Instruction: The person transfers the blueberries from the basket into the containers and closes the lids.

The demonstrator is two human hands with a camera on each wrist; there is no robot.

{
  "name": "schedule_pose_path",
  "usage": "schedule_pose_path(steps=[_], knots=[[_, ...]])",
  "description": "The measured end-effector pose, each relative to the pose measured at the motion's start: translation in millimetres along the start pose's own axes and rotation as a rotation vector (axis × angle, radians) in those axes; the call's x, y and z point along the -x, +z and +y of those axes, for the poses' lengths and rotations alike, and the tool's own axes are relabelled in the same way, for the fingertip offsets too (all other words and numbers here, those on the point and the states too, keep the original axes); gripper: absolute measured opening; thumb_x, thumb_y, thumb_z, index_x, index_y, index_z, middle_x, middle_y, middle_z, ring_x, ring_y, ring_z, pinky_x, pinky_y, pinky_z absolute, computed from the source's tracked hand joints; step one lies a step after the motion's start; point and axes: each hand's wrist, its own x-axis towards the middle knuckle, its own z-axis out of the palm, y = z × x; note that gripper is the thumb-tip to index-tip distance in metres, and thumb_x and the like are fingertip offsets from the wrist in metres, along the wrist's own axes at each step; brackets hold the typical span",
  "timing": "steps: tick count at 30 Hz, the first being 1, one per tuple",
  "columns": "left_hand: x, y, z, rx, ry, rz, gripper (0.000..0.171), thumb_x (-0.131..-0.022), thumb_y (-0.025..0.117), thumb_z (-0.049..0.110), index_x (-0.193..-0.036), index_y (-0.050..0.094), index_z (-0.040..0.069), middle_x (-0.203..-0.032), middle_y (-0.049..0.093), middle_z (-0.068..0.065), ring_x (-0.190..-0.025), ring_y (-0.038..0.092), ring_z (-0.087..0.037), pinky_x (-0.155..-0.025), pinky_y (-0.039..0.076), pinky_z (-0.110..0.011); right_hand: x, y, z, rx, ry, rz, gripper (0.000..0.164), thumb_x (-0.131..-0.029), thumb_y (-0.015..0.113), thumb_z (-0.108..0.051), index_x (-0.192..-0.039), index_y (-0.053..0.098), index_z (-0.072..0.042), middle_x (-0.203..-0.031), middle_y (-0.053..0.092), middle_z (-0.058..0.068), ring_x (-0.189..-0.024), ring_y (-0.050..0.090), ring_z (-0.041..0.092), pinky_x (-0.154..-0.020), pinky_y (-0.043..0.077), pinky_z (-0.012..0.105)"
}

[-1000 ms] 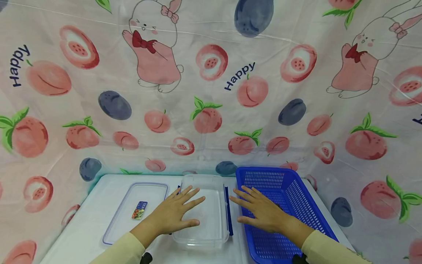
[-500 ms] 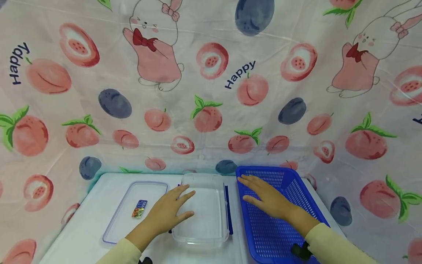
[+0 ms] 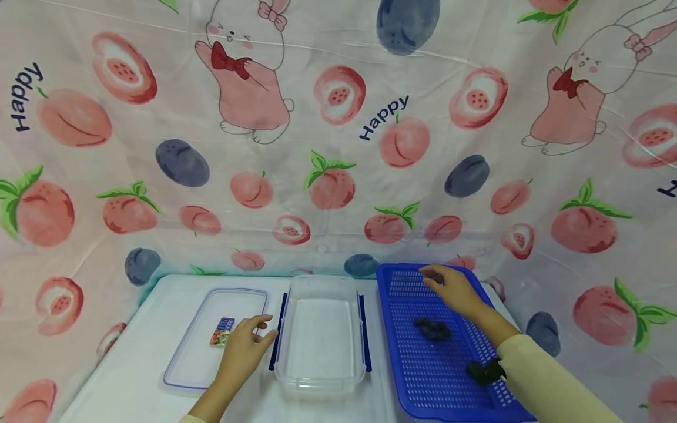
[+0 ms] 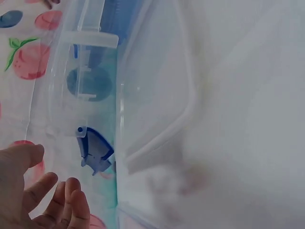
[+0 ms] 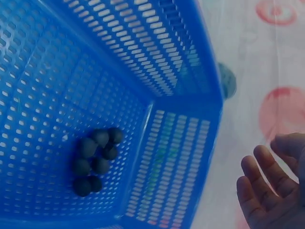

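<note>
My left hand [image 3: 242, 349] hovers between the clear lid [image 3: 182, 358] and the clear plastic container [image 3: 319, 332], its fingers loosely bent and holding nothing. The lid lies flat on the table with a colourful label [image 3: 221, 332] on it. Blue side latches [image 3: 366, 332] hang along the lidless container; one latch [image 4: 95, 150] shows past my fingers in the left wrist view. Over the far right part of the blue basket [image 3: 394, 352] is my right hand [image 3: 456, 291], relaxed, with nothing in it. A cluster of dark, round, grape-like fruit [image 3: 432, 329] lies in the basket, clearer [image 5: 97, 160] in the right wrist view.
All of this stands on a white table [image 3: 121, 352]. A printed curtain [image 3: 328, 147] with peaches and rabbits rises behind and beside it. The basket's raised perforated walls [image 5: 167, 171] surround the fruit. A black wrist device [image 3: 483, 371] sits by the right sleeve.
My left hand has drawn back leftward from over the container. My right hand has moved right and away over the basket, uncovering the dark fruit.
</note>
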Motion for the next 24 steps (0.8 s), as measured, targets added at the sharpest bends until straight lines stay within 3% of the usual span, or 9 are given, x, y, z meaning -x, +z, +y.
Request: schedule_pose_path(steps=[7,14,20,24], knots=[[11.3,8.4,-5.3,0.107,-0.121,-0.019,0.039,-0.086,0.076,0.028,-0.119,0.069,0.009,-0.096,0.07,-0.002,-0.077,0.066,-0.011,-0.058,0.05,-0.023,0.0,6.6,21.5,-0.021,0.084,-0.007,0.027,-0.097,0.061,-0.015,-0.118,0.067,0.001,-0.112,0.069,0.019,-0.101,0.064,0.036,-0.083,0.055,0.05],[16.0,16.0,-5.7,0.227,-0.197,-0.039,0.044,-0.083,0.079,0.031,-0.12,0.068,0.01,-0.097,0.069,-0.004,-0.068,0.063,-0.01,-0.048,0.052,-0.025,3.6,19.1,44.3,-0.108,0.134,-0.031,0.036,-0.098,0.061,-0.025,-0.123,0.065,0.001,-0.118,0.067,0.02,-0.107,0.062,0.037,-0.088,0.053,0.051],[15.7,21.2,-5.3,0.297,-0.262,-0.087,0.05,-0.08,0.08,0.036,-0.122,0.067,0.01,-0.1,0.068,-0.002,-0.064,0.063,-0.013,-0.048,0.05,-0.027,8.2,28.8,59.1,-0.196,0.186,-0.048,0.042,-0.097,0.063,-0.027,-0.125,0.062,0.004,-0.121,0.065,0.022,-0.11,0.06,0.038,-0.09,0.052,0.051],[16.4,20.1,-5.5,0.339,-0.302,-0.098,0.052,-0.08,0.08,0.036,-0.123,0.067,0.01,-0.101,0.067,-0.003,-0.057,0.06,-0.014,-0.05,0.051,-0.027,11.0,35.5,65.3,-0.197,0.2,-0.061,0.042,-0.095,0.066,-0.026,-0.124,0.063,0.004,-0.116,0.067,0.02,-0.106,0.062,0.035,-0.088,0.053,0.049]])
